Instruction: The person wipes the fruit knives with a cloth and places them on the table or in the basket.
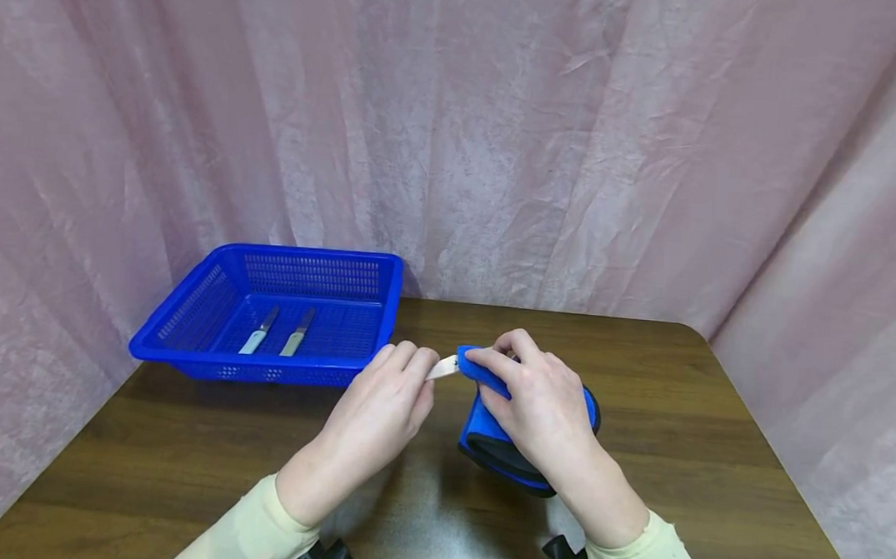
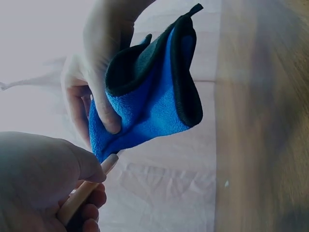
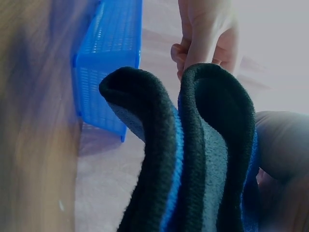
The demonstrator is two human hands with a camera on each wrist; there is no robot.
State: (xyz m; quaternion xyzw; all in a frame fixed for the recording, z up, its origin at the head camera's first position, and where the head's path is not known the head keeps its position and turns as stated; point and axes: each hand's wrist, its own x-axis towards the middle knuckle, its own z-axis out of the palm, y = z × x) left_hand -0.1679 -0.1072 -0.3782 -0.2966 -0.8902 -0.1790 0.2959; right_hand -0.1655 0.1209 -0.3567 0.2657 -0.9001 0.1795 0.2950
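Observation:
My left hand (image 1: pixel 386 398) grips the pale handle of a small knife (image 1: pixel 442 368), with fingers curled round it. The knife's blade end goes into a folded blue cloth (image 1: pixel 483 421) with black edging, which hides most of the blade. My right hand (image 1: pixel 540 400) pinches the cloth around that end, thumb on one side and fingers on the other. In the left wrist view, the handle (image 2: pixel 79 200) slants up to the lower corner of the cloth (image 2: pixel 159 108). The right wrist view shows the cloth's black-edged folds (image 3: pixel 164 125) hanging loose, close to the camera.
A blue plastic basket (image 1: pixel 264 361) stands at the back left of the brown wooden table (image 1: pixel 680 456). Inside it lie two small knives, one with a white handle (image 1: pixel 253 342) and one with a pale greenish handle (image 1: pixel 292 343). A pink curtain (image 1: pixel 484 148) hangs behind the table.

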